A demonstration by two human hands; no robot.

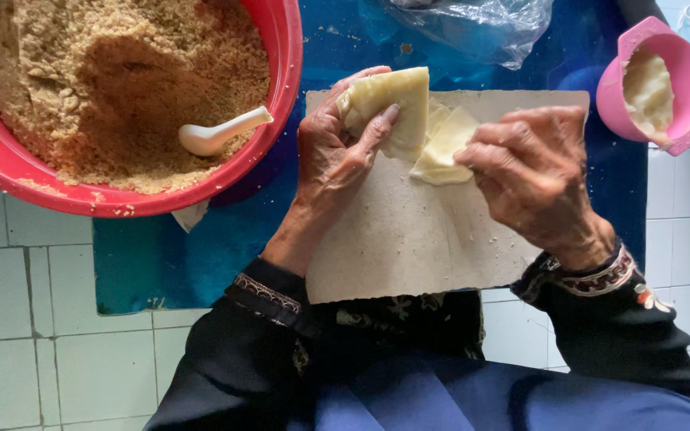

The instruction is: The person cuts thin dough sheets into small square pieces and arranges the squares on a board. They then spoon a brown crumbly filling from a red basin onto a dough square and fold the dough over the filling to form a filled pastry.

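Observation:
A pale yellow dough wrapper lies partly folded on a grey board. My left hand grips the wrapper's folded left part, thumb pressed on top of it. My right hand pinches the wrapper's right corner against the board. Both hands rest over the upper half of the board, with dark patterned sleeves at the wrists.
A big red bowl of brown crumbly filling with a white spoon sits at upper left. A small pink cup of white paste stands at upper right. Clear plastic wrap lies beyond the board on a blue table. White floor tiles surround it.

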